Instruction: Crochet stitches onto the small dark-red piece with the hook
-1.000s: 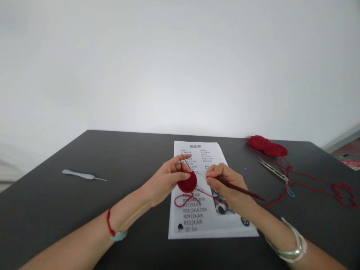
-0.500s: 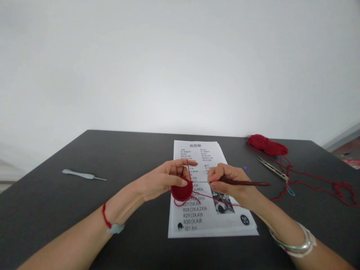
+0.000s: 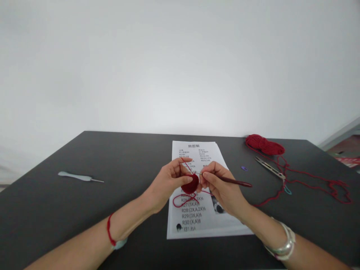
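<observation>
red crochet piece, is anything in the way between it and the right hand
Nothing visible blocks the way. The right hand is close beside the red crochet piece, holding the dark-handled hook, which reaches to the piece's upper edge. The left hand pinches the piece from the opposite side.

A grey hook (image 3: 74, 176), snips (image 3: 274, 171) and purple clip (image 3: 244, 168) lie on the table (image 3: 135, 161).

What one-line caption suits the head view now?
The left hand pinches a round red crochet piece while the right hand holds a dark-handled hook at its edge, over printed paper.
</observation>
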`<action>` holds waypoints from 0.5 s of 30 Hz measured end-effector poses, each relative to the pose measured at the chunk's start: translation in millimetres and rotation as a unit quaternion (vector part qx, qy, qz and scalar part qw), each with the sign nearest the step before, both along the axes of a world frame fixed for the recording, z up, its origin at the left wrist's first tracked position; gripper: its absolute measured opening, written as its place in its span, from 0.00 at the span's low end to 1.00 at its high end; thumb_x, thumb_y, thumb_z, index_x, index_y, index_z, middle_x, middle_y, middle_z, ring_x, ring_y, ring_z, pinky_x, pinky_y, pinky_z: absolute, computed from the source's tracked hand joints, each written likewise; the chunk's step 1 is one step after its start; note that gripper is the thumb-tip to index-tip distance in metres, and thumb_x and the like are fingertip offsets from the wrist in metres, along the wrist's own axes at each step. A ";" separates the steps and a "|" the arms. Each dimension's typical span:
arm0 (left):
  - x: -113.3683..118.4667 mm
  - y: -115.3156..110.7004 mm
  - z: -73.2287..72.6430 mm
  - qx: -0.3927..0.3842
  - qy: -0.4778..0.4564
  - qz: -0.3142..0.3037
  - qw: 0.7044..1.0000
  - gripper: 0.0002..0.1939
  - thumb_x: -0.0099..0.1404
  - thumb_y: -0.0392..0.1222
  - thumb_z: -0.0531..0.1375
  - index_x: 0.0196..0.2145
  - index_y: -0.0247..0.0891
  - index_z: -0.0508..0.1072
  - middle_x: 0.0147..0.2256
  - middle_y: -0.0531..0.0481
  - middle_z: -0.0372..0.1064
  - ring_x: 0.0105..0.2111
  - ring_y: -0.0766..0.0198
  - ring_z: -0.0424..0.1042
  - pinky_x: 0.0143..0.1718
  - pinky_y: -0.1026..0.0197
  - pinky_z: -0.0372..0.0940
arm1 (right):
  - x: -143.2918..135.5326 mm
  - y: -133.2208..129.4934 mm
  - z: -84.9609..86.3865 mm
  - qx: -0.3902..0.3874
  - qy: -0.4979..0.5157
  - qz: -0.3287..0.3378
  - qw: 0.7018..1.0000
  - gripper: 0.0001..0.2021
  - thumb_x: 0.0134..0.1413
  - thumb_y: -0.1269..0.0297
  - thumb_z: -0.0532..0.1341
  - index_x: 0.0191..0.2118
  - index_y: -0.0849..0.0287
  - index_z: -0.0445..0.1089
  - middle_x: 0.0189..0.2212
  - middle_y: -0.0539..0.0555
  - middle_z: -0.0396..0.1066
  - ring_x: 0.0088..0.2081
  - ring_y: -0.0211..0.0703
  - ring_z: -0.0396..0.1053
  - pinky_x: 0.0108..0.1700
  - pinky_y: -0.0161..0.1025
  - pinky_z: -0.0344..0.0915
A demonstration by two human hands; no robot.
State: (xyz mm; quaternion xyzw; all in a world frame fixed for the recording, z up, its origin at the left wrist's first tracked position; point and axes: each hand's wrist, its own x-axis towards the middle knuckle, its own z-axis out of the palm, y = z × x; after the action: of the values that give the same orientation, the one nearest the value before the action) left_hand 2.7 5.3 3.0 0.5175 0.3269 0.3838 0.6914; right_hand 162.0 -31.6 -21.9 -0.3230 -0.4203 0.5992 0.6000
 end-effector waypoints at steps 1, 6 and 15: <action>-0.5 0.4 -0.1 -0.007 0.001 0.002 1.000 0.22 0.52 0.30 0.64 0.45 0.35 0.67 0.24 0.57 0.68 0.25 0.69 0.67 0.30 0.64 0.60 | 3.0 0.7 -1.9 0.012 -0.019 0.002 1.000 0.06 0.51 0.66 0.65 0.27 0.58 0.67 0.21 0.46 0.69 0.23 0.35 0.66 0.28 0.35 0.64; -1.4 1.0 1.8 -0.008 0.003 0.032 0.999 0.25 0.50 0.30 0.65 0.46 0.35 0.66 0.25 0.58 0.68 0.24 0.70 0.66 0.29 0.64 0.59 | 16.6 3.7 -5.4 0.057 -0.108 -0.005 0.993 0.06 0.52 0.65 0.64 0.28 0.57 0.66 0.20 0.46 0.68 0.22 0.37 0.66 0.27 0.37 0.62; -0.4 -2.3 5.6 0.024 0.042 0.058 0.997 0.23 0.51 0.31 0.63 0.46 0.34 0.65 0.23 0.58 0.67 0.25 0.69 0.66 0.29 0.64 0.60 | 9.8 -6.3 5.3 0.067 -0.245 -0.055 0.966 0.06 0.52 0.66 0.61 0.27 0.57 0.65 0.20 0.47 0.67 0.21 0.35 0.62 0.23 0.33 0.57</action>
State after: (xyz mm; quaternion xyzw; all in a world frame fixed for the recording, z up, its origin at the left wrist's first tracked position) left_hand 2.3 3.0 8.6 0.5302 0.3757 0.4086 0.6409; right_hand 171.8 -37.9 -16.6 -0.4416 -0.5752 0.4380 0.5313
